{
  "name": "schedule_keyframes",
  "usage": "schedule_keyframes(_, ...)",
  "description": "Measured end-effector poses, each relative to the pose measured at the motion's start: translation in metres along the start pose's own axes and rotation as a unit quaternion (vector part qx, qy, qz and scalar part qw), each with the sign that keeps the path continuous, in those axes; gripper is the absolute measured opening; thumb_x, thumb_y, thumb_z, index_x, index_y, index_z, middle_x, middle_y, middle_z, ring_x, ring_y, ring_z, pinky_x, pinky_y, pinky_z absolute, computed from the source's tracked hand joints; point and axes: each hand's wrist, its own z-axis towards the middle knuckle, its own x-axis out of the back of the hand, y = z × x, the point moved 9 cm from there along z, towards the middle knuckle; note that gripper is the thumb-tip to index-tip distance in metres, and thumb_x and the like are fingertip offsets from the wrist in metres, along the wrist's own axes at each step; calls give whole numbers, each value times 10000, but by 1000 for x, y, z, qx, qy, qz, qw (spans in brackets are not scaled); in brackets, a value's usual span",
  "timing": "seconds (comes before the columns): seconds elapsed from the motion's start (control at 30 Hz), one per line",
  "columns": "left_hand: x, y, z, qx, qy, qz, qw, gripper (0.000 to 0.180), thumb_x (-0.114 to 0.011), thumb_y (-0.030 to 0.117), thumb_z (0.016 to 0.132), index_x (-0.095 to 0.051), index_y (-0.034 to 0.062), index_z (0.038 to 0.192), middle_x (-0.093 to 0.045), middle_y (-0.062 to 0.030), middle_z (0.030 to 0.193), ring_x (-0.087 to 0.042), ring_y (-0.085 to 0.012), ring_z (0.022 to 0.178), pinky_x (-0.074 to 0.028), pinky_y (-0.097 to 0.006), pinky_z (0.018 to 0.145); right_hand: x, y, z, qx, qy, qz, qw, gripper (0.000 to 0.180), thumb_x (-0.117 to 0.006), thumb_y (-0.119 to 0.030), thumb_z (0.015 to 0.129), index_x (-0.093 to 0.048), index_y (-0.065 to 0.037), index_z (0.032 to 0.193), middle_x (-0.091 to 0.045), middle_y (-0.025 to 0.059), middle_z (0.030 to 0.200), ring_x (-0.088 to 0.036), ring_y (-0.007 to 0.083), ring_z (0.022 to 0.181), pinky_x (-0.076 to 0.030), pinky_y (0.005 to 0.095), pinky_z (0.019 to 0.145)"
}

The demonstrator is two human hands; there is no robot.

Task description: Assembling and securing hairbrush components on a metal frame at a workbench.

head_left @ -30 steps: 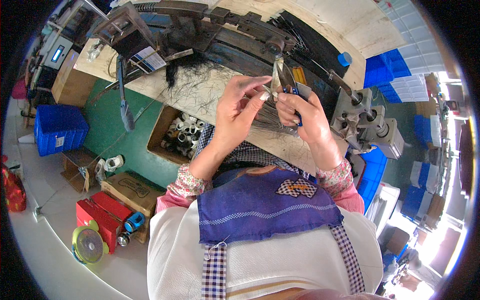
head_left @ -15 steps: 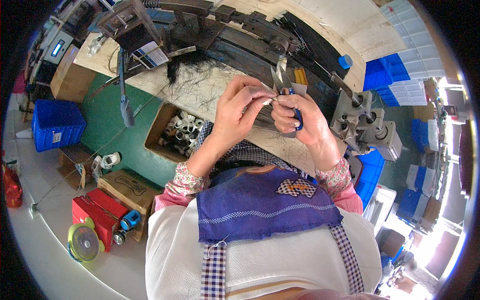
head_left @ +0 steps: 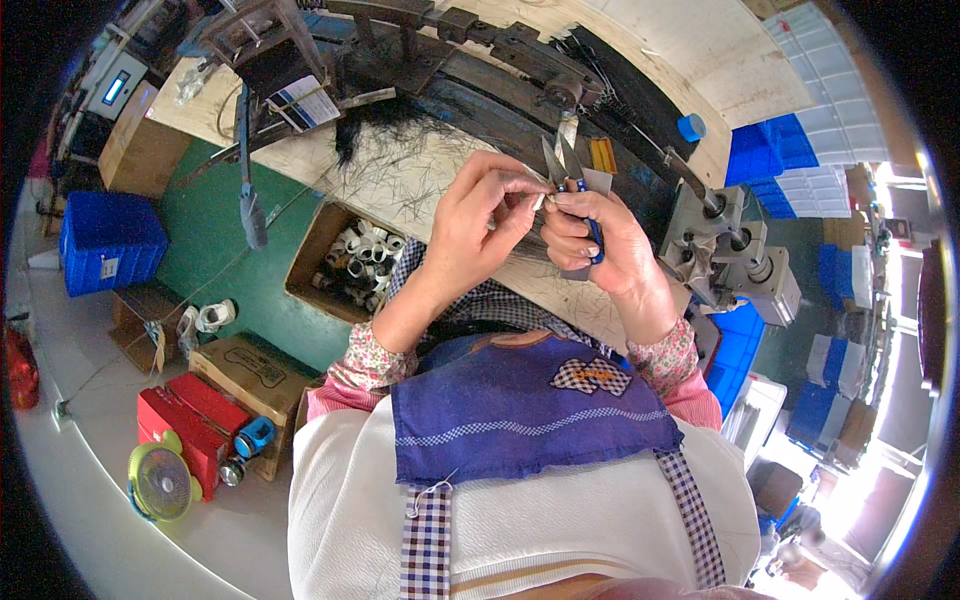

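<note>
Workshop floor: pale grey concrete (head_left: 90, 520), seen from above at the left edge; green-painted panel under the bench.
Bench: long wooden worktop (head_left: 420, 190) strewn with fine dark fibre clippings; dark metal machine frame (head_left: 440, 40) running along its far side; tuft of black hair-like fibre (head_left: 370, 125) hanging from the frame.
Storage: blue plastic crate (head_left: 105, 240) on the floor at left; stacked blue bins (head_left: 770, 150) at upper right; open cardboard box of pale spools (head_left: 350, 260) below the bench edge; red metal case (head_left: 195, 425) beside a small yellow-green fan (head_left: 160, 482).
Fixture: grey metal clamp block (head_left: 735, 265) at the bench's right end; blue tape roll (head_left: 691, 127) above it.
Clothing: dark blue fabric apron bib (head_left: 525, 410) with chequered straps, over a white top; floral cuffs at both wrists.
Left hand (head_left: 480, 225): raised over the bench; thumb and forefinger pinched shut on a thin dark strand bundle (head_left: 535, 200); the bundle's full length is hard to make out.
Right hand (head_left: 610, 245): fingers curled closed around blue-handled steel thread snips (head_left: 565, 170); blades pointing up and away, tips apart, just beside the left fingertips.
Step in hand: by the look of it, trimming; strand presented to the blades, cut apparently not yet made.
Next move calls for: likely keeping the strand taut between the blades; squeezing the snips shut cleanly; left fingertips kept out of the edges.
</note>
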Motion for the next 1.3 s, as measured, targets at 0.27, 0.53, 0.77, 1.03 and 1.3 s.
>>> schedule_keyframes(0.27, -22, -53, -21, 280, 13, -311, 908, 136, -571, 118, 904, -563, 3, 976, -560, -31, 799, -530, -103, 687, -428, -234, 571, 2, -4, -3, 27, 36, -82, 996, 201, -527, -171, 916, -569, 25, 899, -368, -42, 571, -318, 51, 423, -226, 230, 398)
schedule_keyframes(0.53, -23, -59, -28, 331, 39, -374, 866, 132, -561, 143, 903, -572, 27, 964, -555, -13, 735, -511, -89, 634, -426, -239, 549, 1, -30, -12, 194, 132, -259, 937, 124, -602, -108, 895, -585, 5, 943, -419, -63, 612, -330, 22, 500, -254, 216, 441)
schedule_keyframes(0.77, -22, -60, -30, 333, 72, -412, 845, 167, -608, 135, 885, -591, -23, 937, -551, -7, 678, -499, -72, 563, -417, -208, 511, -3, -36, -11, 212, 178, -388, 879, 171, -656, -153, 869, -603, -16, 955, -528, -42, 690, -437, 19, 571, -356, 200, 493)
schedule_keyframes(1.03, -22, -60, -34, 344, 55, -425, 835, 166, -608, 137, 871, -603, -13, 944, -566, -14, 684, -518, -82, 572, -429, -216, 515, -8, -37, -7, 216, 183, -442, 851, 136, -647, -135, 867, -596, -17, 912, -516, -37, 667, -426, 25, 558, -340, 204, 485)
schedule_keyframes(1.3, -24, -61, -37, 356, 36, -444, 822, 175, -620, 183, 875, -609, 26, 950, -576, -13, 700, -531, -88, 590, -432, -223, 518, -10, -26, 1, 162, 115, -267, 943, 121, -610, -84, 877, -548, 1, 937, -411, -59, 600, -317, 27, 488, -241, 223, 441)
